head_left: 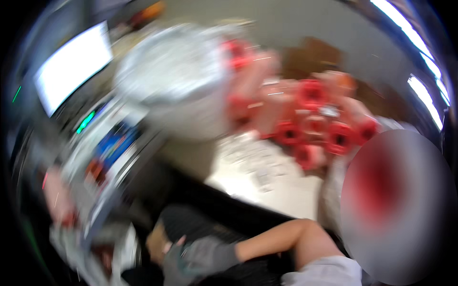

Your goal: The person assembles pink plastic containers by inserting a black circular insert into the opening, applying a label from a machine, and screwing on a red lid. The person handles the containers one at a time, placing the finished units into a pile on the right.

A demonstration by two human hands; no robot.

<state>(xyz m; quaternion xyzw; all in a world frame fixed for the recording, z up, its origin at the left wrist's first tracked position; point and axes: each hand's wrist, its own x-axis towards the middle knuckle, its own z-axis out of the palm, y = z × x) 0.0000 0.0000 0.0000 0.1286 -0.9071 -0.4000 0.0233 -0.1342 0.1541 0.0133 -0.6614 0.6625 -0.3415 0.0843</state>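
Note:
My right hand, in a grey glove with bare fingertips showing, reaches in at the bottom from a bare forearm and a white sleeve. Its fingers are smeared by motion, so their grip cannot be read. Beside the fingertips is a tan, blurred thing whose kind I cannot make out. A dark, ribbed surface lies just beyond the glove. My left hand does not show.
Pink rolls with red ends are piled beyond a whitish surface with small grey marks. Left of them stands a large bundle in clear plastic. A bright screen, a blue panel and a white bag line the left.

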